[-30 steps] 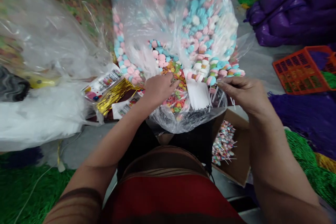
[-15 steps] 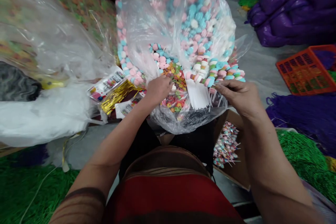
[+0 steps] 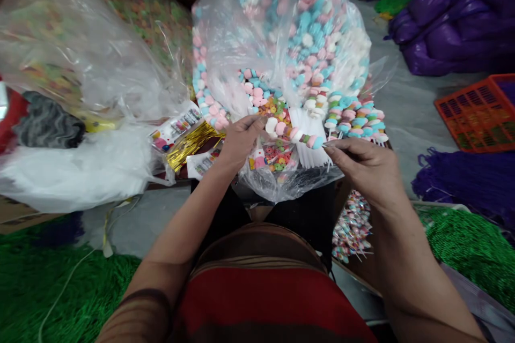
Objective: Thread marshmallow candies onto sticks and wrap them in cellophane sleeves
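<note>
My right hand (image 3: 358, 161) pinches the stick end of a candy skewer (image 3: 295, 135), held nearly level and threaded with pink, white, brown, green and blue pieces. At its far end, my left hand (image 3: 244, 136) has thumb and fingers closed against a white marshmallow (image 3: 271, 126). Below the skewer lie ring-shaped gummies (image 3: 277, 155) in clear plastic. Loose marshmallows (image 3: 257, 94) spill from a big clear bag (image 3: 281, 37) just beyond. White sticks (image 3: 309, 150) lie bundled under the skewer, and several loaded skewers (image 3: 358, 118) are stacked to their right.
A box of wrapped skewers (image 3: 352, 230) stands low on the right. Gold twist ties (image 3: 189, 144) and printed packets (image 3: 177, 126) lie left of my left hand. A large bag of gummies (image 3: 120, 59) fills the left; an orange crate (image 3: 475, 112) is far right.
My right hand has brought the skewer left and level, toward my left hand. My left hand has come up from the gummies to the skewer's far end. The view has shifted slightly.
</note>
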`<state>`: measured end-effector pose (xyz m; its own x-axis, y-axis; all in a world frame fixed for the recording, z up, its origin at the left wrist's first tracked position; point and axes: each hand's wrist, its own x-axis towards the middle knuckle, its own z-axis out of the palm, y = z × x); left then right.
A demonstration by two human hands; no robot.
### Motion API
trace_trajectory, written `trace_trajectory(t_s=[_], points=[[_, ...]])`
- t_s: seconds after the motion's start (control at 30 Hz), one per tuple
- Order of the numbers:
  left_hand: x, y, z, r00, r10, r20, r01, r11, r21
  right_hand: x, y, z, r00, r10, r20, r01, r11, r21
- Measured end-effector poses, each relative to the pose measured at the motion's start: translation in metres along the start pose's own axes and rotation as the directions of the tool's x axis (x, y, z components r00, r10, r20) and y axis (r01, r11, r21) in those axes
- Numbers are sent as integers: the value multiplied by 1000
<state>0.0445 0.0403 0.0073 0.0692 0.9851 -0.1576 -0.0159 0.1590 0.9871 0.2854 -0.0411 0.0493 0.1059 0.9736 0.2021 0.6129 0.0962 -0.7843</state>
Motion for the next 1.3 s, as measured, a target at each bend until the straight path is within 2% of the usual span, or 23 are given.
trace_trajectory(t_s=[0.17, 0.33, 0.53, 0.73, 0.9, 0.97, 1.2, 1.3], points=[[-8, 2, 10, 998, 63, 0, -63, 998, 20, -5, -2, 3, 1000, 17, -20, -17, 1000, -13], [-14, 3, 17, 999, 19, 32, -15, 990, -141, -7, 2, 8, 999, 16, -36, -15, 1000, 18], [-15, 11, 18, 995, -96, 35, 101, 969, -226, -10, -5, 5, 999, -52, -5, 52, 997, -48], [-19, 8, 20, 999, -21, 42, 27, 988, -149, -17, -10, 8, 999, -44, 8, 44, 993, -111], [-24, 2, 24, 993, 113, -26, -113, 994, -2, -27, -11, 21, 997, -79, -4, 78, 988, -132], [-28, 0, 27, 990, 135, -40, -136, 991, -16, -31, -13, 29, 995, -90, -40, 85, 989, -121], [-34, -7, 41, 985, 87, -150, -111, 981, -161, -40, -26, 58, 965, -29, -260, 28, 1000, -7], [-32, 0, 39, 985, 60, -164, -92, 976, -198, -41, -29, 72, 966, -21, -257, 26, 1000, 15]])
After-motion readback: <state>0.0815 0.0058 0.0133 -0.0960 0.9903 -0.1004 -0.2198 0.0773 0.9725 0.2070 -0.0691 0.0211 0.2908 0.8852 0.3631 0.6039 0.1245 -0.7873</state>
